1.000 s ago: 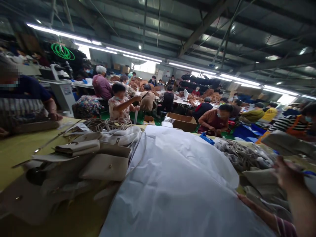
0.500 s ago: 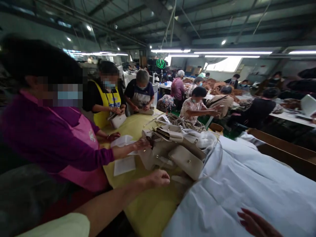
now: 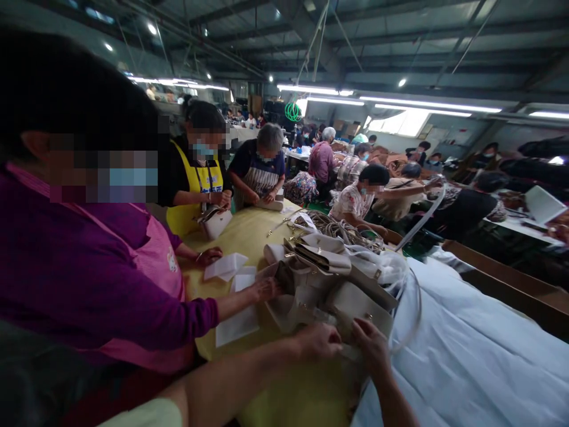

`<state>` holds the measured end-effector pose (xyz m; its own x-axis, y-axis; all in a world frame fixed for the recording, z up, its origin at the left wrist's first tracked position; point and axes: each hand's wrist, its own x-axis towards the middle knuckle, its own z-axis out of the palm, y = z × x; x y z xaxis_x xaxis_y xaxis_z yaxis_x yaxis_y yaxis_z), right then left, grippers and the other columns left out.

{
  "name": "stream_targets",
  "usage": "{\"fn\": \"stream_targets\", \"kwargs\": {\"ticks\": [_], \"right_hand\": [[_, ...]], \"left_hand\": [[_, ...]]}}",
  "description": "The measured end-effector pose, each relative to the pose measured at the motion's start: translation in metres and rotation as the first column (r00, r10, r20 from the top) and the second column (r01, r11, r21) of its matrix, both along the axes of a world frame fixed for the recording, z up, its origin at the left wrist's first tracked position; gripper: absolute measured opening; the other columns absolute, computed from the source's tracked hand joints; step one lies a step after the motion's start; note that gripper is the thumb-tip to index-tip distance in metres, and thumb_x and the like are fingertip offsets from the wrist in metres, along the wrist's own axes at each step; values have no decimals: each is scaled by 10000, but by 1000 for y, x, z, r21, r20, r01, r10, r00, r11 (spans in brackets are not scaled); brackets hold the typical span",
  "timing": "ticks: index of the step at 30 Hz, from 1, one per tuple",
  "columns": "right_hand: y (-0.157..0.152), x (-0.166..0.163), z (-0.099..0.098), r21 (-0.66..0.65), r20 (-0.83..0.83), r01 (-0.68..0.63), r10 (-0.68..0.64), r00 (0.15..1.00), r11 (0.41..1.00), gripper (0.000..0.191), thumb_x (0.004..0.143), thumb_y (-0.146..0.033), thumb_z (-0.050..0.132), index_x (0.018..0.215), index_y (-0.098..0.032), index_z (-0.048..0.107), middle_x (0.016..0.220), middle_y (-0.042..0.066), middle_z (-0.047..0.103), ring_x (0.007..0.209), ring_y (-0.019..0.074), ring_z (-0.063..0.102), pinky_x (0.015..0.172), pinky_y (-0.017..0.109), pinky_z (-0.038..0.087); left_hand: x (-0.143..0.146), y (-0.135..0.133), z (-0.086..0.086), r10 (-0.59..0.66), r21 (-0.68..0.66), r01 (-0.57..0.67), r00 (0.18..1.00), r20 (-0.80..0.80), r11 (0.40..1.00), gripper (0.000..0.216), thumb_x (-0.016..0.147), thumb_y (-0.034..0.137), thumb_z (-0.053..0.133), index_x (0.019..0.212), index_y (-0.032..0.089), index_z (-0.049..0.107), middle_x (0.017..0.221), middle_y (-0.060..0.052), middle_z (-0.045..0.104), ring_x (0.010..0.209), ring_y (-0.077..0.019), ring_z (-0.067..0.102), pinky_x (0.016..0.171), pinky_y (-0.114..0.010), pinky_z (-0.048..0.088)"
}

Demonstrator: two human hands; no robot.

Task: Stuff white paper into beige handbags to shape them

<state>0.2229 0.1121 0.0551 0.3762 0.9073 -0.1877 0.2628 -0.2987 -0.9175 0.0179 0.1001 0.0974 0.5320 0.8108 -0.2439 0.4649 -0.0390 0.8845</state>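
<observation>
The cream handbag under my fingers lies at the near edge of a heap of the same bags on the yellow tabletop. It is pale beige and smooth, lying tilted on its side with a flat face turned up and toward me, a small gold stud showing on that face. My left hand and right hand both rest on its lower edge, close together. Its right side lies just beside a white sheet.
</observation>
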Motion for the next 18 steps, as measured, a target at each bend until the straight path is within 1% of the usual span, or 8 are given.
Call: {"fn": "stream_targets", "kwargs": {"ticks": [3,5,7,10,12,14,16,18], "right_hand": [[81,-29,24,-112,-250,-21,-8,968,994,596,632,-669,799,974,-187,715,873,86,766,738,223,702,630,325,543],[127,-51,33,-240,-350,44,-129,928,970,617,772,-725,696,1079,-190,663,850,78,736,677,211,684,605,333,536],[162,-68,36,-314,-349,124,-236,907,941,651,845,-771,584,1127,-186,632,796,73,700,628,216,655,575,348,525],[195,-79,29,-305,-302,210,-303,904,929,517,858,-619,664,1147,-194,610,748,35,671,577,181,592,563,334,512],[203,-78,22,-274,-295,248,-326,898,929,407,844,-433,708,1158,-202,591,732,1,661,567,154,574,582,314,522],[199,-71,16,-235,-307,247,-313,899,940,331,863,-373,664,1131,-192,589,717,-9,653,571,144,586,611,302,539],[184,-59,12,-198,-320,203,-258,912,959,310,917,-457,573,1051,-180,607,716,20,670,604,163,632,640,313,555],[156,-48,7,-167,-294,153,-197,935,974,432,919,-593,505,947,-180,628,725,68,698,656,208,677,650,346,558]], "left_hand": [[-20,-36,-39,-56,-148,56,998,0,987,239,813,350,665,946,216,812,920,-64,776,846,-260,689,793,-373,518],[-39,-52,-69,-56,-205,46,997,-46,978,239,777,377,688,933,253,819,890,-44,770,817,-255,683,769,-368,509],[-56,-59,-97,-103,-241,81,991,-80,967,196,755,383,684,855,273,812,799,-27,733,761,-237,654,741,-360,492],[-78,-55,-125,-112,-244,74,983,-146,967,147,709,395,675,657,270,732,607,-3,584,664,-211,556,722,-362,459],[-90,-51,-128,-66,-228,36,990,-127,973,185,693,440,676,625,269,699,576,4,537,660,-206,527,714,-355,444],[-100,-51,-118,-40,-240,18,995,-87,971,197,686,451,683,630,262,696,598,5,564,681,-202,540,709,-338,438],[-110,-57,-103,8,-259,-32,996,-94,965,156,687,401,682,664,250,714,659,7,619,700,-195,564,707,-327,434],[-116,-63,-89,75,-282,-110,988,-133,953,133,698,351,676,728,238,738,717,8,659,710,-190,583,700,-324,431]]}}
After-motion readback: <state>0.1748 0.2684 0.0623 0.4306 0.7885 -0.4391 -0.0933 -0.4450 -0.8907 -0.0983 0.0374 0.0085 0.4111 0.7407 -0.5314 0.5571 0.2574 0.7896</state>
